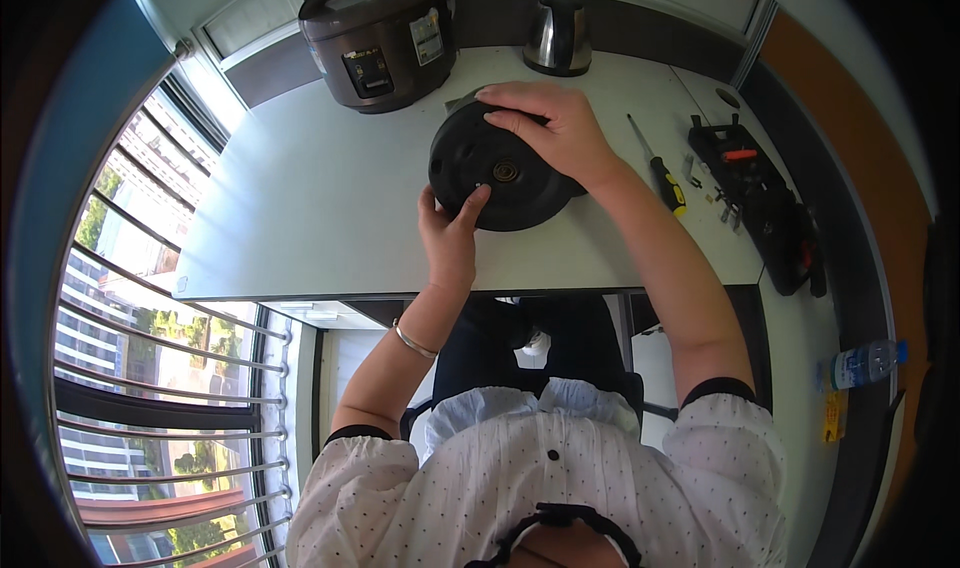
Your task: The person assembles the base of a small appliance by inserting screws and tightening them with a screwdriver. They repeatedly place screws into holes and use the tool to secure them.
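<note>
Over the table I hold a black round kettle base [522, 204] with a brass-coloured ring connector at its middle, tilted so this face shows. My left hand [451, 236] is closed on its near left edge, thumb on the face and fingers at the side. Across the far right part of the base lies my right hand [560, 133], closed round the rim. The underside of the base is hidden. Behind it stands a steel and black electric kettle [556, 38].
A dark brown rice cooker [380, 43] stands at the table's back left. To the right lie a yellow-and-black screwdriver [665, 183], several small metal bits [728, 208] and an opened black tool case [755, 183]. A water bottle [862, 365] lies farther right. A barred window [170, 368] is at left.
</note>
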`<act>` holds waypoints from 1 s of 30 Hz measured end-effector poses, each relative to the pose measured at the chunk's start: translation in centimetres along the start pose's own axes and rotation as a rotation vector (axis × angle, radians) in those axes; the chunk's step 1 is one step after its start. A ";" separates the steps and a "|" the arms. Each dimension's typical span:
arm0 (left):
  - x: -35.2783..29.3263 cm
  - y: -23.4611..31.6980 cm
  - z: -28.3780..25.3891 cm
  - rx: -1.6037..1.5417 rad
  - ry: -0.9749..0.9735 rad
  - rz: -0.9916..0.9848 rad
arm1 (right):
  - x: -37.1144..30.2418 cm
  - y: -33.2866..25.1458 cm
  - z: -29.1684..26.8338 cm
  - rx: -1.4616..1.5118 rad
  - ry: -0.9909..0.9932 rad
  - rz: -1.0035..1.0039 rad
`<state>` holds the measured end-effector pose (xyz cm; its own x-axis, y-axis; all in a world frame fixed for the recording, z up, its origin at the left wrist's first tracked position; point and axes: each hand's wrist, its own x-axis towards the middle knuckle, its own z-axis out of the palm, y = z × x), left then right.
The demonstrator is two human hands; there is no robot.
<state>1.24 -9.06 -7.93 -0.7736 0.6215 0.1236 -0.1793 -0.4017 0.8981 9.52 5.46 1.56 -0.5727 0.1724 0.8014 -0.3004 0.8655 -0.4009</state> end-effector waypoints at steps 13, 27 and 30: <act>1.6 1.1 -1.3 0.651 -0.115 0.479 | -1.5 1.7 -0.4 0.069 0.087 -0.182; 4.3 3.6 1.6 0.845 -0.254 0.807 | -2.8 3.4 -0.7 0.209 0.264 0.039; 5.0 3.5 1.4 0.863 -0.182 0.755 | -3.9 4.6 -1.8 0.154 0.336 0.158</act>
<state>-2.36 -6.41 -3.58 -0.3953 0.5354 0.7464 0.8187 -0.1631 0.5506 11.76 9.59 -2.56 -0.3474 0.4641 0.8148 -0.3538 0.7398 -0.5722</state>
